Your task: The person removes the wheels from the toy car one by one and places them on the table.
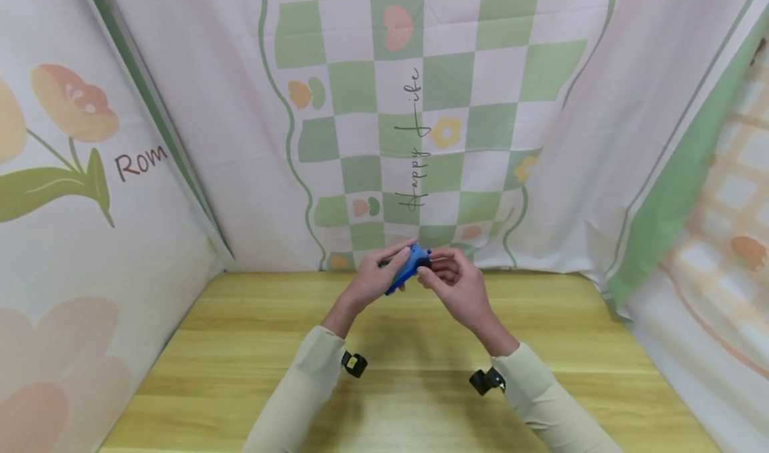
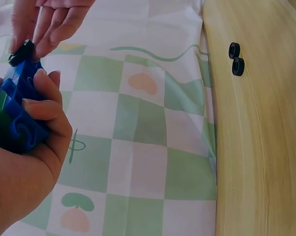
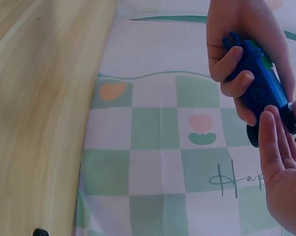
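A blue and green toy car [image 1: 410, 266] is held up above the table's far edge. My left hand [image 1: 374, 278] grips its body, fingers curled round the blue underside, as the left wrist view shows. At the car's end, my right hand [image 1: 461, 287] pinches a black wheel [image 2: 21, 53] between thumb and fingers, against the body. Another black wheel [image 3: 253, 135] shows on the car's other side in the right wrist view. Whether the pinched wheel is fully seated, I cannot tell.
Two loose black wheels [image 2: 238, 66] lie close together on the wooden table [image 2: 265, 147]. A checkered cloth [image 1: 396, 106] hangs behind the table's far edge, and printed curtains stand at both sides. A dark object [image 3: 40, 232] is partly cut off in the right wrist view.
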{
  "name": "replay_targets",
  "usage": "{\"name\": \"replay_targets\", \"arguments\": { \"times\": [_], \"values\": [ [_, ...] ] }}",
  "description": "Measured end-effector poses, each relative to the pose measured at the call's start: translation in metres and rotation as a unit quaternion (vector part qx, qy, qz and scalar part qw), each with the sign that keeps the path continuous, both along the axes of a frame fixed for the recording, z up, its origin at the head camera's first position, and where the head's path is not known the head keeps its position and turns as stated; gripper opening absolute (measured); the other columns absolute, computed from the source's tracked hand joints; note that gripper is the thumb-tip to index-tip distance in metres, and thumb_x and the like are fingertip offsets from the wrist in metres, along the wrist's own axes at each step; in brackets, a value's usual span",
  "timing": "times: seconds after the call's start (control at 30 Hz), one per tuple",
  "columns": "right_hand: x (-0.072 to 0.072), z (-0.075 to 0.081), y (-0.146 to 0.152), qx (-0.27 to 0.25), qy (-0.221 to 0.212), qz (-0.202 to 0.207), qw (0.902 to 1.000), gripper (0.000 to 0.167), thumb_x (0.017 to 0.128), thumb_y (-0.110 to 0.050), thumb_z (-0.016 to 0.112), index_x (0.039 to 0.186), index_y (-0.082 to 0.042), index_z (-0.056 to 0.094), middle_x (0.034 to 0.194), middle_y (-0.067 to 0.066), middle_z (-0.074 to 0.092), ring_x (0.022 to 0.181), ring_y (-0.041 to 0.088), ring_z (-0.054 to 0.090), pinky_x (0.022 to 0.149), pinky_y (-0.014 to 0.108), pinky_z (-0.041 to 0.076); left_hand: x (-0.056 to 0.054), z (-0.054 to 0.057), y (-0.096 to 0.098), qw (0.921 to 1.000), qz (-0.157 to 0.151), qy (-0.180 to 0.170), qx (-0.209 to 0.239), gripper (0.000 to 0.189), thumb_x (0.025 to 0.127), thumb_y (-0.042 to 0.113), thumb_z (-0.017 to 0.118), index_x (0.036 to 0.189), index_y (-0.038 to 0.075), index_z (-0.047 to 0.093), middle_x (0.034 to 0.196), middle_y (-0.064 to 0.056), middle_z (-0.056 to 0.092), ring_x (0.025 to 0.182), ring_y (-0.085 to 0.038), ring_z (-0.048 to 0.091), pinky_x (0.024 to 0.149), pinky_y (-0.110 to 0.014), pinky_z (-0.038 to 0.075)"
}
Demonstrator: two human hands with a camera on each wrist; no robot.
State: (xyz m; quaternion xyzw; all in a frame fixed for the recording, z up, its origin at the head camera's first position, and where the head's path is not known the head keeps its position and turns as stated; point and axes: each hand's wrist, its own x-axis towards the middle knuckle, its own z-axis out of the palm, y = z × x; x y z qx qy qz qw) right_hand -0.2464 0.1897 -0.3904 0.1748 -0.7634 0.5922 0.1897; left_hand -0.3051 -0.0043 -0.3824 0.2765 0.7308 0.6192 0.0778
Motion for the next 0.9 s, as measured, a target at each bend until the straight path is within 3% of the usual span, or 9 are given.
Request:
{"name": "replay_targets", "arguments": {
  "times": [0.13, 0.3, 0.47, 0.57, 0.7, 0.9],
  "values": [
    [0.0012, 0.0027, -0.0005, -0.037, -0.051, 0.009, 0.998, 0.038, 0.097, -0.019, 0.072, 0.121, 0.004, 0.054, 0.107, 0.023, 0.068, 0.084, 0.009, 0.072, 0.076, 0.03, 0.063, 0.0002, 0.0005, 0.0008, 0.9999, 0.009, -0.006, 0.003, 0.041, 0.104, 0.051, 0.052, 0.142, 0.038, 0.058, 0.123, -0.012, 0.068, 0.073, -0.026, 0.065, 0.061, -0.031, 0.054],
    [0.0017, 0.0069, -0.0021, -0.091, -0.111, 0.027, 0.9893, 0.038, 0.096, -0.021, 0.073, 0.117, 0.003, 0.053, 0.103, 0.015, 0.069, 0.085, 0.015, 0.074, 0.08, 0.035, 0.063, 0.0002, 0.001, 0.001, 0.9998, 0.017, -0.003, 0.007, 0.044, 0.104, 0.049, 0.054, 0.143, 0.03, 0.06, 0.131, -0.011, 0.066, 0.079, -0.031, 0.065, 0.064, -0.03, 0.056],
    [0.0021, 0.0081, -0.0041, -0.141, -0.171, 0.031, 0.9747, 0.035, 0.095, -0.022, 0.074, 0.112, 0.001, 0.055, 0.095, 0.006, 0.071, 0.082, 0.016, 0.075, 0.081, 0.036, 0.063, 0.0027, -0.0006, 0.0001, 0.9997, 0.021, 0.006, 0.006, 0.043, 0.103, 0.049, 0.055, 0.143, 0.032, 0.06, 0.135, -0.009, 0.065, 0.076, -0.025, 0.064, 0.064, -0.032, 0.057],
    [0.0044, 0.0074, -0.0061, -0.171, -0.205, 0.035, 0.9632, 0.031, 0.095, -0.019, 0.074, 0.11, 0.001, 0.055, 0.09, 0.004, 0.073, 0.079, 0.016, 0.074, 0.079, 0.034, 0.063, 0.0048, -0.0039, -0.0009, 0.9997, 0.022, 0.002, 0.002, 0.041, 0.103, 0.047, 0.056, 0.142, 0.034, 0.06, 0.134, -0.01, 0.065, 0.078, -0.033, 0.065, 0.063, -0.032, 0.057],
    [0.005, 0.0072, -0.008, -0.203, -0.229, 0.043, 0.951, 0.029, 0.095, -0.019, 0.074, 0.108, 0.0, 0.056, 0.088, 0.004, 0.075, 0.078, 0.016, 0.074, 0.078, 0.033, 0.063, 0.005, -0.0064, -0.001, 0.9996, 0.026, -0.003, 0.002, 0.039, 0.103, 0.047, 0.056, 0.14, 0.037, 0.06, 0.132, -0.012, 0.066, 0.082, -0.043, 0.064, 0.063, -0.032, 0.057],
    [-0.0003, 0.0104, -0.0053, -0.224, -0.243, 0.06, 0.942, 0.031, 0.094, -0.023, 0.074, 0.108, -0.002, 0.057, 0.088, 0.003, 0.077, 0.08, 0.014, 0.075, 0.08, 0.032, 0.063, 0.0003, -0.0011, 0.0021, 0.9994, 0.033, 0.011, -0.005, 0.041, 0.103, 0.049, 0.056, 0.142, 0.037, 0.059, 0.127, -0.014, 0.067, 0.075, -0.032, 0.065, 0.062, -0.033, 0.057]
  ]
}}
